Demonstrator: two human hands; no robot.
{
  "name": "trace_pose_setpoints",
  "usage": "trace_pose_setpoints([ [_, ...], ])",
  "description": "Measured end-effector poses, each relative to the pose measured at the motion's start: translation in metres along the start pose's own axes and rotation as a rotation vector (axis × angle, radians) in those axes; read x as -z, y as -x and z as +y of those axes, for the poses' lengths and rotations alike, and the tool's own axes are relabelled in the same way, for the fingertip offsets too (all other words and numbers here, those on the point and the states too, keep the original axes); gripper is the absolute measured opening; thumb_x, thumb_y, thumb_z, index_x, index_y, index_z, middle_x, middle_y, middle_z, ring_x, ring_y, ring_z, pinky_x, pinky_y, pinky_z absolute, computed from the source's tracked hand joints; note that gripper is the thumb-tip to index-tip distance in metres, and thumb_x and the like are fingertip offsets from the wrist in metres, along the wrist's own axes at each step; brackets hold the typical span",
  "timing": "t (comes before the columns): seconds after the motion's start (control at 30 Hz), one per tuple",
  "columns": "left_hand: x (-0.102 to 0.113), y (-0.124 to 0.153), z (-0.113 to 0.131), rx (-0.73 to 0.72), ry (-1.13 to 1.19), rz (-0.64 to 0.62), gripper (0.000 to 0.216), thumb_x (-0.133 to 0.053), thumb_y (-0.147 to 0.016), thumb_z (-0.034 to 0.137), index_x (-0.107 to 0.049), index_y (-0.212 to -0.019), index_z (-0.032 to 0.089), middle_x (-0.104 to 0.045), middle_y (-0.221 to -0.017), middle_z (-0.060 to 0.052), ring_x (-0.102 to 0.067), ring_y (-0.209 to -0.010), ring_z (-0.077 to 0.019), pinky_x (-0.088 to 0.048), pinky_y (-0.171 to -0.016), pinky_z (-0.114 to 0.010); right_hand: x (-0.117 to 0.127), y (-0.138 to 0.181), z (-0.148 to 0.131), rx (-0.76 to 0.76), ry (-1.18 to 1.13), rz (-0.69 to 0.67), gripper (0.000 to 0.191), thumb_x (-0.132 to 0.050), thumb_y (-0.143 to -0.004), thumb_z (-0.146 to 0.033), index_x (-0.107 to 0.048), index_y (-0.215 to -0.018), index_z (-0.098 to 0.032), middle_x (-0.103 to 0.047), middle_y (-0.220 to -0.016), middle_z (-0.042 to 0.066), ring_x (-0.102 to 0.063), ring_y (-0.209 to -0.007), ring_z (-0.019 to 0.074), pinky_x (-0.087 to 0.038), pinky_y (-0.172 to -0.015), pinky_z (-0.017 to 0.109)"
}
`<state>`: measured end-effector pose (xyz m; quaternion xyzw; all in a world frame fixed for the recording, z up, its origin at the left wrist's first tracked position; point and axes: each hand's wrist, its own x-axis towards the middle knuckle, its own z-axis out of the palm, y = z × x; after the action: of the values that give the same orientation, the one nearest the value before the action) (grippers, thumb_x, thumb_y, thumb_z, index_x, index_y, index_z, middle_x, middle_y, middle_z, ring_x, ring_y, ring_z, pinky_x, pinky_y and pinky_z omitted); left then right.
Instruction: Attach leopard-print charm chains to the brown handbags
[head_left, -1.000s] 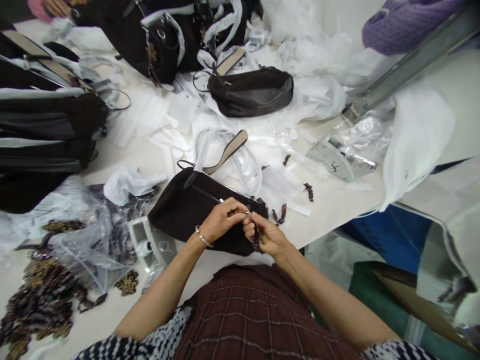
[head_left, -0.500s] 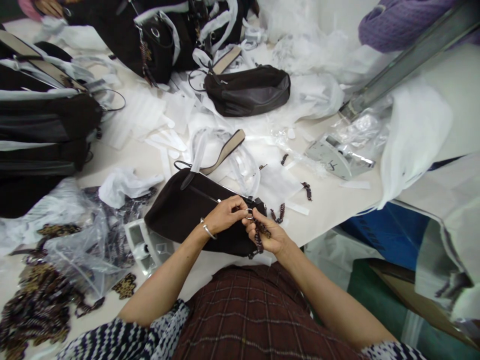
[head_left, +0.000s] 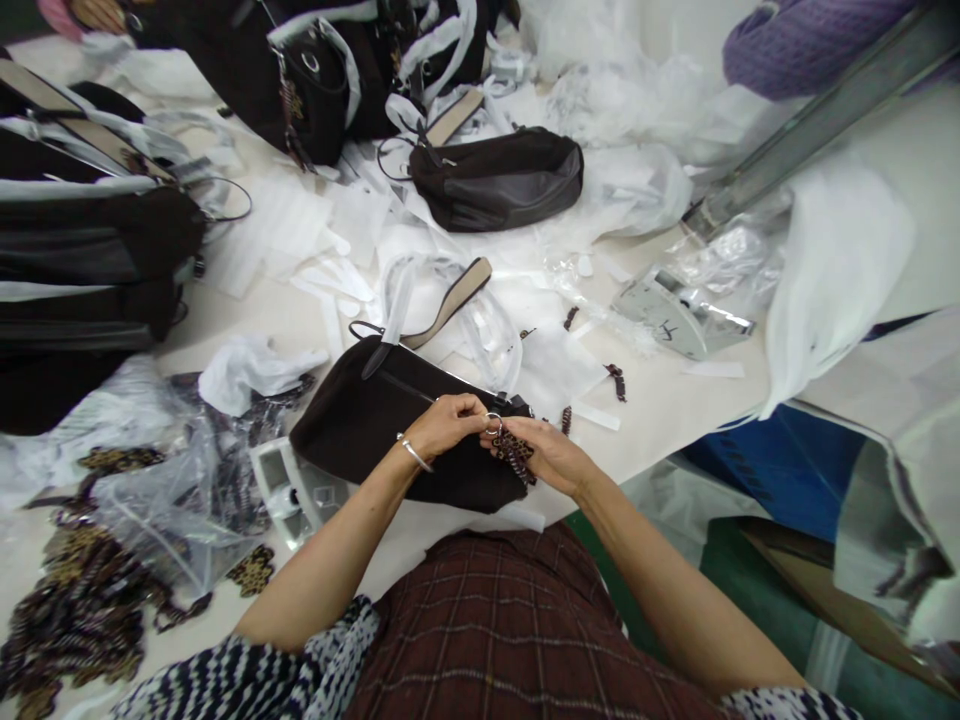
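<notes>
A dark brown handbag lies on the table before me, its tan-lined strap and white-wrapped handles stretched out behind it. Over the bag's right end, my left hand pinches a silver ring between thumb and fingers. My right hand is closed at the ring's other side, by a brown-and-gold braided bag charm that hangs from the ring. The charm's upper part is partly covered by the right fingers.
Loose braided charms are heaped at lower left beside clear plastic bags. A white tape dispenser-like holder stands left of the handbag. Another dark bag lies behind, and several more stand at left. A metal post rises at right.
My right hand has turned flatter and shifted slightly right. The charm now hangs below its fingers, with more of the patterned part showing. The left hand stays at the ring.
</notes>
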<state>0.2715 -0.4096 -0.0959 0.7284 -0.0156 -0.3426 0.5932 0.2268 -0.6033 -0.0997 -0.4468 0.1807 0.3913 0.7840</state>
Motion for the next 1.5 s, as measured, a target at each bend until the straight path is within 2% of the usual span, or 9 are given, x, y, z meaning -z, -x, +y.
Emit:
trace_pose_setpoints([
  [0.23,0.002,0.006,-0.001,0.009,0.063,0.009,0.022,-0.066,-0.073,0.035,-0.061,-0.068,0.014,-0.051,-0.061,0.004,-0.043,-0.060,-0.0092,-0.032,-0.060,-0.023,0.012,0.007,-0.001,0.032,0.286,0.095,0.035,-0.072,-0.076,-0.038,-0.070,-0.104,-0.017,-0.074,-0.093,0.006,-0.067,-0.081,0.0161,-0.048,-0.072,0.027],
  [0.5,-0.001,0.007,0.001,-0.006,0.055,-0.011,0.021,-0.065,-0.073,0.034,-0.061,-0.068,0.013,-0.051,-0.061,0.004,-0.043,-0.060,-0.0091,-0.032,-0.060,-0.023,0.003,0.009,-0.005,0.012,0.256,0.069,0.036,-0.066,-0.079,-0.048,-0.072,-0.097,-0.017,-0.073,-0.084,0.005,-0.065,-0.075,0.0156,-0.045,-0.064,0.025],
  [0.83,-0.008,-0.006,-0.006,-0.016,-0.067,-0.030,0.019,-0.063,-0.073,0.032,-0.062,-0.069,0.013,-0.055,-0.062,0.003,-0.047,-0.061,-0.0104,-0.034,-0.060,-0.023,-0.003,-0.001,0.002,0.203,0.495,0.321,0.030,-0.069,-0.074,-0.045,-0.072,-0.081,-0.016,-0.068,-0.069,0.000,-0.054,-0.059,0.0097,-0.038,-0.056,0.022],
  [1.0,-0.013,-0.018,-0.012,-0.011,-0.145,-0.006,0.020,-0.062,-0.076,0.033,-0.064,-0.072,0.014,-0.059,-0.065,0.002,-0.050,-0.062,-0.0116,-0.037,-0.059,-0.024,0.005,-0.011,0.013,0.247,0.440,0.502,0.033,-0.066,-0.075,-0.049,-0.068,-0.073,-0.016,-0.067,-0.062,0.001,-0.055,-0.050,0.0115,-0.039,-0.046,0.022],
  [1.13,-0.017,-0.031,-0.019,-0.033,-0.290,0.175,0.010,-0.061,-0.075,0.020,-0.065,-0.082,0.016,-0.063,-0.078,-0.001,-0.056,-0.070,-0.0138,-0.043,-0.068,-0.026,0.014,-0.024,0.021,0.255,0.332,0.628,0.031,-0.066,-0.073,-0.048,-0.064,-0.069,-0.017,-0.066,-0.059,0.002,-0.055,-0.045,0.0120,-0.038,-0.040,0.022],
  [1.2,-0.019,-0.040,-0.023,-0.061,-0.387,0.248,0.018,-0.060,-0.073,0.014,-0.065,-0.090,0.017,-0.063,-0.084,-0.002,-0.057,-0.074,-0.0149,-0.044,-0.072,-0.027,0.017,-0.029,0.023,0.265,0.294,0.660,0.030,-0.067,-0.072,-0.047,-0.063,-0.069,-0.017,-0.066,-0.059,0.002,-0.055,-0.044,0.0123,-0.039,-0.040,0.022],
  [1.27,-0.021,-0.050,-0.025,-0.089,-0.491,0.234,0.022,-0.060,-0.072,0.013,-0.065,-0.092,0.018,-0.060,-0.085,-0.003,-0.056,-0.076,-0.0163,-0.044,-0.074,-0.029,0.019,-0.034,0.024,0.275,0.280,0.683,0.030,-0.068,-0.070,-0.047,-0.063,-0.069,-0.017,-0.067,-0.059,0.003,-0.056,-0.044,0.0131,-0.040,-0.040,0.023],
  [1.37,-0.023,-0.063,-0.024,-0.119,-0.619,0.178,0.008,-0.060,-0.072,0.016,-0.062,-0.078,0.020,-0.055,-0.079,-0.002,-0.052,-0.072,-0.0167,-0.040,-0.069,-0.028,0.020,-0.039,0.024,0.292,0.295,0.729,0.032,-0.069,-0.068,-0.048,-0.064,-0.068,-0.017,-0.067,-0.058,0.004,-0.057,-0.046,0.0147,-0.041,-0.041,0.024],
  [1.5,-0.019,-0.070,-0.020,-0.166,-0.565,0.102,0.008,-0.060,-0.071,0.018,-0.053,-0.068,0.019,-0.050,-0.070,0.002,-0.045,-0.065,-0.0137,-0.034,-0.062,-0.026,0.022,-0.043,0.025,0.315,0.317,0.780,0.032,-0.070,-0.068,-0.048,-0.065,-0.068,-0.017,-0.067,-0.058,0.004,-0.058,-0.049,0.0159,-0.042,-0.042,0.025],
])
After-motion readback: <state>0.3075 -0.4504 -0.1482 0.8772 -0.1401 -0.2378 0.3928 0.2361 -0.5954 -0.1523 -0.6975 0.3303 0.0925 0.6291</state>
